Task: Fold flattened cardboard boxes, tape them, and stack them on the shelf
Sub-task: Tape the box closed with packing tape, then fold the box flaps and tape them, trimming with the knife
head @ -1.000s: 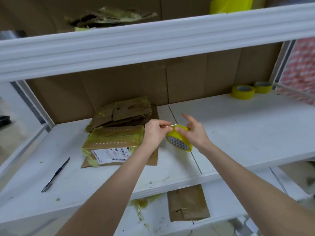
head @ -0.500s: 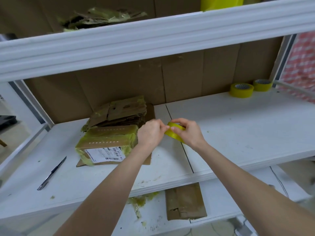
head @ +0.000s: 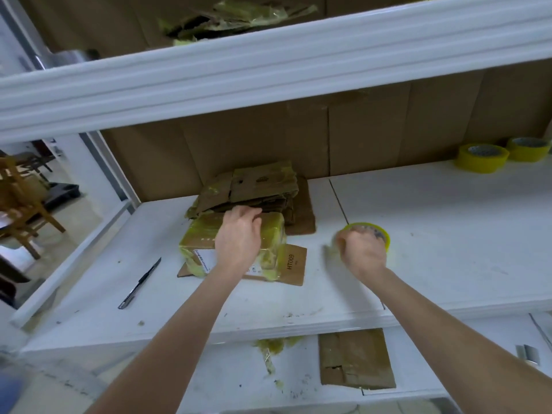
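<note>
A small cardboard box (head: 203,234) wrapped in yellow tape, with a white label, sits on the white shelf (head: 448,240) atop a flat cardboard piece (head: 294,264). My left hand (head: 239,237) lies on the box top, its fingers curled over the far edge. Behind it lies a pile of flattened boxes (head: 260,186) against the cardboard back wall. To the right, my right hand (head: 363,249) grips a yellow tape roll (head: 379,231) low over the shelf surface; this hand is motion-blurred.
A black utility knife (head: 139,283) lies on the shelf left of the box. Two more yellow tape rolls (head: 482,158) stand at the back right. The upper shelf beam (head: 268,70) overhangs. Flattened cardboard (head: 355,360) lies on the lower shelf. A wooden chair (head: 21,204) stands far left.
My hands, together on the tape roll before, have separated. The left moved onto the taped box; the right carried the roll right and down toward the shelf.
</note>
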